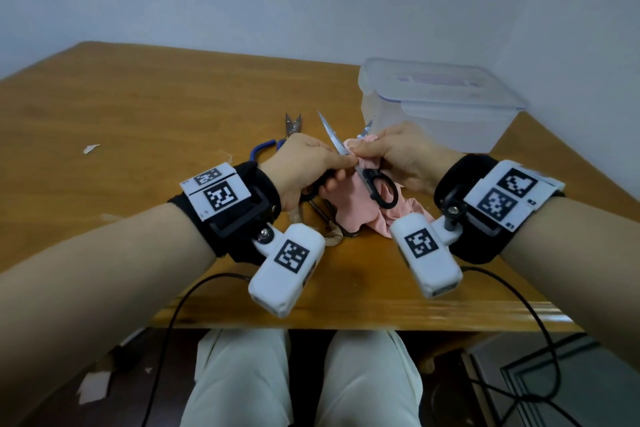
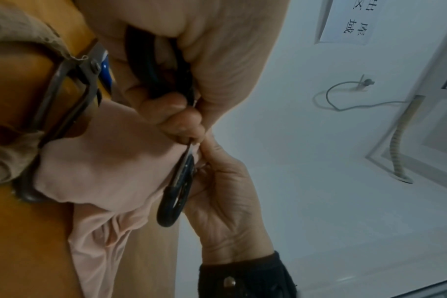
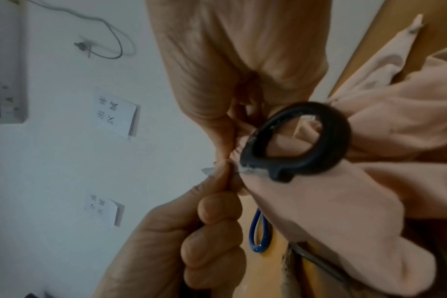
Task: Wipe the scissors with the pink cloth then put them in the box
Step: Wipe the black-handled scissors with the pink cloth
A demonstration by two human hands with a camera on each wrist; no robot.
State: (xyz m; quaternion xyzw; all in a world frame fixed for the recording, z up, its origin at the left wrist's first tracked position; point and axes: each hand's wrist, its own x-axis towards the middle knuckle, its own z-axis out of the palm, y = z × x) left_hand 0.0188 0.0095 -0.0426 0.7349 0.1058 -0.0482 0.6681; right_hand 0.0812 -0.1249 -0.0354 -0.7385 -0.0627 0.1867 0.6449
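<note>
Black-handled scissors point(image 1: 360, 170) sit between both hands above the near middle of the wooden table point(image 1: 138, 121). The left hand point(image 1: 304, 163) curls around one handle loop, largely hiding it. The right hand point(image 1: 398, 152) pinches the pink cloth point(image 1: 349, 204) on a blade. The clear box point(image 1: 433, 104) stands far right, its lid on.

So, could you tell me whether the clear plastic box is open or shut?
Shut: the lid sits flat on the clear plastic box, its rim meeting the walls in the head view.
</note>
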